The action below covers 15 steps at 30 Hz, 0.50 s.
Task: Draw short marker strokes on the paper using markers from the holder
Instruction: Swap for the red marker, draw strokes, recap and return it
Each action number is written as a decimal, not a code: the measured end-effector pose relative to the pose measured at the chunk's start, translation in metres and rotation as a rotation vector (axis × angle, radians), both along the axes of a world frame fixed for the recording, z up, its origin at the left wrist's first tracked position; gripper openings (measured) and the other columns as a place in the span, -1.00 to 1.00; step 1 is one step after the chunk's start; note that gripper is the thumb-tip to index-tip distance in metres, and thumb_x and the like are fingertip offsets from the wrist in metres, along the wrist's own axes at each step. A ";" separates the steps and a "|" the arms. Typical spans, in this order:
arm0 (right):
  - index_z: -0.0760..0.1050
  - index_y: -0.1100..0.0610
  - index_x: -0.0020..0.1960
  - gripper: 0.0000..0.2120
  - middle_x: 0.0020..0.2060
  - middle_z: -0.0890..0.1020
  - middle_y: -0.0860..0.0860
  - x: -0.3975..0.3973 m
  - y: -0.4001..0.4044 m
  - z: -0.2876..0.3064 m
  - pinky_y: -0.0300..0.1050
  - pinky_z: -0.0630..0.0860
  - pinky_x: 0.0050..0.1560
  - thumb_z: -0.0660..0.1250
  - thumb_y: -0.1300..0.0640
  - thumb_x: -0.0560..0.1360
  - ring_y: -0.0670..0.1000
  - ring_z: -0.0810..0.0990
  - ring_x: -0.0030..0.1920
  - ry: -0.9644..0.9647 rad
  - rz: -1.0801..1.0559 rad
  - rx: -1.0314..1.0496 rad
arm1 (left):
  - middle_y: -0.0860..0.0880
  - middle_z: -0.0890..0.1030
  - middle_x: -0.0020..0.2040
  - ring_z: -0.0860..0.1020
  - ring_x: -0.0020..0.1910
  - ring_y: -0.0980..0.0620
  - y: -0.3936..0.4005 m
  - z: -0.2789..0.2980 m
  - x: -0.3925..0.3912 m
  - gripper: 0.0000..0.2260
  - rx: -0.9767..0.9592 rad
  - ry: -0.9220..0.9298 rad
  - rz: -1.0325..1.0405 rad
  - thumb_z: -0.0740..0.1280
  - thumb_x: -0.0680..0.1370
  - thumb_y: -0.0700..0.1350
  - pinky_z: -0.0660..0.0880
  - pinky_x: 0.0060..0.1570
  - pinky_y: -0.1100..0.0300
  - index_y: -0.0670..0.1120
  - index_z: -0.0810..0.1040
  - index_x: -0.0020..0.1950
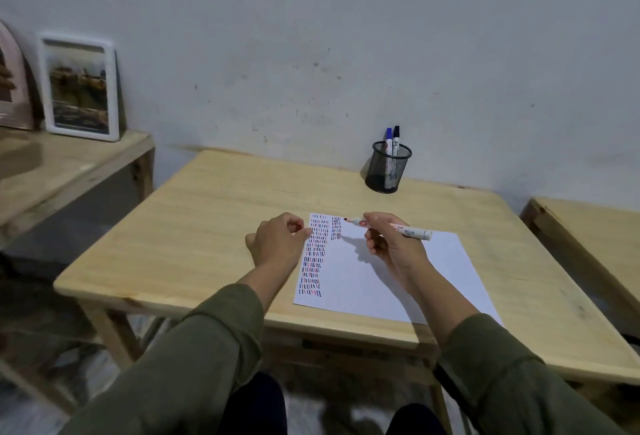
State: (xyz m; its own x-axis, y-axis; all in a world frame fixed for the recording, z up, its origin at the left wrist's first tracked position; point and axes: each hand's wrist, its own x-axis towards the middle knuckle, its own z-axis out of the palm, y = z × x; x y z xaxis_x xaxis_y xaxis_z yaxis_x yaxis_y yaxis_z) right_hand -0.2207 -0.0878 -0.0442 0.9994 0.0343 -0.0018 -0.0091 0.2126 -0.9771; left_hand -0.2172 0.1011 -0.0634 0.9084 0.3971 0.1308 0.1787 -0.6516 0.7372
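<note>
A white sheet of paper [398, 278] lies on the wooden table [207, 220], with columns of short red, blue and black strokes along its left side. My right hand [391, 244] holds an uncapped red marker [408, 232] nearly level, its tip just above the top of the second stroke column. My left hand [273, 244] is curled at the paper's left edge, and something small and reddish, apparently the marker's cap, is pinched in its fingers. A black mesh holder [386, 171] at the table's far edge holds a blue marker [388, 138] and a black marker [396, 136], both upright.
A grey wall runs close behind the table. A lower wooden shelf on the left carries a white picture frame [81, 88]. Another wooden table [588, 226] stands to the right across a narrow gap. My knees are below the table's front edge.
</note>
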 end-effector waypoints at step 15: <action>0.60 0.14 -0.22 -0.85 -0.54 0.34 -0.01 0.016 0.004 -0.014 -0.32 0.22 -0.49 0.33 0.33 0.44 -0.09 0.26 -0.51 -0.006 -0.129 -0.206 | 0.15 0.54 0.27 0.36 0.35 0.07 0.009 -0.012 -0.001 -0.28 0.115 0.018 -0.152 0.44 0.29 0.27 0.19 0.25 0.05 0.03 0.36 0.37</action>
State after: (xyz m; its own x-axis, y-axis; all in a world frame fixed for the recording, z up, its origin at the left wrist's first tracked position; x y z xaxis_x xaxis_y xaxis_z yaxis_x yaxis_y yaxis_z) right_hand -0.2044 -0.0834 -0.0580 0.9955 -0.0944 0.0100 0.0108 0.0081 -0.9999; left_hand -0.2183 0.1103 -0.0758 0.9593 0.2389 0.1506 0.0845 -0.7517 0.6541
